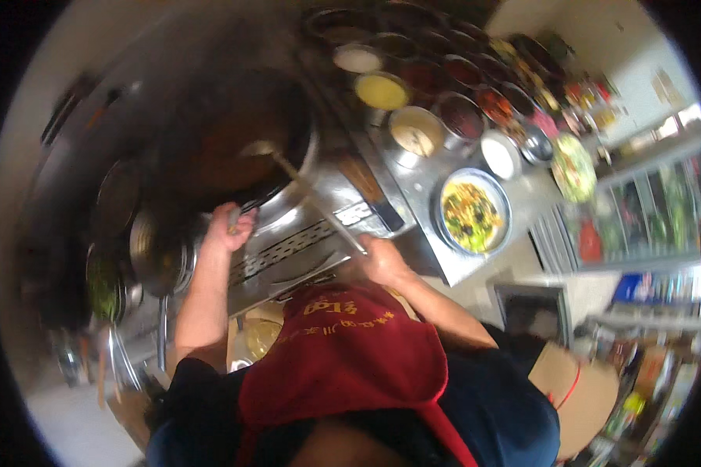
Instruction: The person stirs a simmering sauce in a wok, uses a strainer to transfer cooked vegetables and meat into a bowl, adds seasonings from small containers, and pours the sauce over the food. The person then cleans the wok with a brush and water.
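Note:
A large dark wok (210,140) sits on the steel stove before me, with brownish contents blurred in its bowl. My left hand (229,226) is at the wok's near rim, fingers curled around what looks like its small handle. The long handle of a metal ladle (318,201) is gripped near its end by my right hand (381,260). The ladle's head lies over the wok, towards its right side. To the right of that hand, a white bowl (507,230) with a blue tinge holds a cooked dish of yellow and green pieces.
Several seasoning tubs, one with yellow contents (381,91), line the counter at the upper right. A wooden-handled tool (365,184) lies beside the wok. Left of my arm are a pan (158,251) and a bowl of greens (104,289). A glass-doored cabinet (648,210) stands far right.

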`<state>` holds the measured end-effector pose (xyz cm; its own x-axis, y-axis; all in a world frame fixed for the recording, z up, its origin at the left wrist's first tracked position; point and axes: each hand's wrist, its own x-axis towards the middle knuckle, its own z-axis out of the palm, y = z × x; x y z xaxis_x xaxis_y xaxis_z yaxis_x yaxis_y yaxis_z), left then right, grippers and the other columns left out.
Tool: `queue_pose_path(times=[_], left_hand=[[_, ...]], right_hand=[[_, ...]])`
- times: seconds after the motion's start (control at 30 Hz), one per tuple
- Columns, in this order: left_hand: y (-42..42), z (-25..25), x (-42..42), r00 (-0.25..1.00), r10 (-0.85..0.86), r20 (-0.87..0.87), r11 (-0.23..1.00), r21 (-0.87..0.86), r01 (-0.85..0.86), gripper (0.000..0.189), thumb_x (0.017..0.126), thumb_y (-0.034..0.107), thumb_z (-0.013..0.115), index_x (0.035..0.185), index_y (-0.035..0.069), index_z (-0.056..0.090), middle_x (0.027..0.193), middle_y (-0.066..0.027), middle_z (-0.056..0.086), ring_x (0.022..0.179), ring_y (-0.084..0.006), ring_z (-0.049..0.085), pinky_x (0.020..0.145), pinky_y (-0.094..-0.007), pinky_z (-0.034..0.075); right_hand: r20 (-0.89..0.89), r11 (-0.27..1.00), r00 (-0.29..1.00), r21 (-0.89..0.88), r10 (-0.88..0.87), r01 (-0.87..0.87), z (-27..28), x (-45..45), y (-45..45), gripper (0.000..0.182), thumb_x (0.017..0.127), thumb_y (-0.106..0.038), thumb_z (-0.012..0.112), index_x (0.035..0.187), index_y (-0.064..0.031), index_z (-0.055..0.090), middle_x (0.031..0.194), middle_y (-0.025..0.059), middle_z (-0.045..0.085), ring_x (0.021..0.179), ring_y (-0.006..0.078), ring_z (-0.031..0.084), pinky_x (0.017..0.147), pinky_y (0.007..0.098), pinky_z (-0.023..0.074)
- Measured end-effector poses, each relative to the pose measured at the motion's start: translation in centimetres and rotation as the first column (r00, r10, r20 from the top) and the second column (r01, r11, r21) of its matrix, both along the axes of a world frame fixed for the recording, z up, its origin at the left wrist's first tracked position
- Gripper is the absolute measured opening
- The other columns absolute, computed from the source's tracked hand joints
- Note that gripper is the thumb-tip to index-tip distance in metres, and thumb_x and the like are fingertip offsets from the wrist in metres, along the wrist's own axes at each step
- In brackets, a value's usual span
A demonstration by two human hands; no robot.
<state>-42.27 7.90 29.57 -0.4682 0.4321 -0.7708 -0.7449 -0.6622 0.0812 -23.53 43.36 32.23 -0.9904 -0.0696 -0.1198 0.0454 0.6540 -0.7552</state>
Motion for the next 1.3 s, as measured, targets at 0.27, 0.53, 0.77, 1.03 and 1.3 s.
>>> queue_pose_path(times=[0.27, 0.53, 0.77, 1.03, 1.3], left_hand=[[6.3, 5.5, 8.4, 0.985, 0.087, -0.149, 0.972, -0.204, -0.117, 0.023, 0.085, 0.018, 0.051, 0.087, -0.004, 0.050, 0.072, -0.0127, 0.054, 0.047, -0.0139, 0.046, 0.033, -0.0222, 0.033], [8.4, 7.7, 18.3, 0.986, 0.010, -0.167, 0.876, -0.473, -0.089, 0.010, 0.075, 0.019, 0.055, 0.075, 0.009, 0.056, 0.064, -0.0059, 0.056, 0.050, -0.0170, 0.051, 0.042, -0.0292, 0.039], [5.5, 4.9, 26.7, 0.962, -0.023, -0.272, 0.895, -0.434, -0.102, 0.008, 0.077, 0.017, 0.060, 0.076, 0.011, 0.054, 0.067, -0.0032, 0.052, 0.054, -0.0170, 0.051, 0.044, -0.0287, 0.040], [4.2, 3.9, 32.9, 0.965, -0.082, -0.251, 0.789, -0.608, -0.091, 0.006, 0.079, 0.011, 0.061, 0.075, 0.009, 0.057, 0.068, -0.0026, 0.054, 0.061, -0.0151, 0.054, 0.047, -0.0325, 0.040], [6.2, 11.7, 34.9, 0.853, -0.306, -0.422, 0.703, -0.705, -0.097, 0.019, 0.075, 0.008, 0.059, 0.094, 0.006, 0.059, 0.081, -0.0019, 0.057, 0.068, -0.0157, 0.056, 0.057, -0.0305, 0.043]], right_hand=[[0.302, 0.682, 0.925, -0.728, 0.231, 0.068, 10.7, -12.2, 4.0, 0.023, 0.097, -0.020, 0.059, 0.112, -0.0017, 0.057, 0.058, 0.0016, 0.052, 0.039, 0.0125, 0.048, 0.037, 0.0286, 0.0395], [0.111, 0.932, 0.973, -0.326, 0.203, -0.158, 15.0, -21.7, -0.7, 0.019, 0.093, -0.019, 0.061, 0.095, -0.0013, 0.055, 0.059, 0.0053, 0.053, 0.042, 0.0149, 0.050, 0.039, 0.0305, 0.0407], [0.297, 0.950, 0.904, -0.034, 0.307, -0.311, 17.6, -20.4, -4.2, 0.019, 0.090, -0.021, 0.064, 0.087, -0.0043, 0.055, 0.058, 0.0021, 0.051, 0.044, 0.0129, 0.049, 0.040, 0.0281, 0.0406], [0.518, 0.874, 0.794, -0.485, 0.320, -0.035, 16.7, -13.7, -1.3, 0.015, 0.093, -0.011, 0.057, 0.103, -0.0003, 0.053, 0.062, -0.0023, 0.046, 0.041, 0.0066, 0.042, 0.036, 0.0243, 0.0363], [0.413, 0.895, 0.887, -0.447, 0.207, -0.001, 21.4, -6.8, 4.8, 0.009, 0.092, -0.010, 0.053, 0.090, -0.0009, 0.053, 0.050, -0.0033, 0.042, 0.034, 0.0069, 0.038, 0.033, 0.0236, 0.0349]])
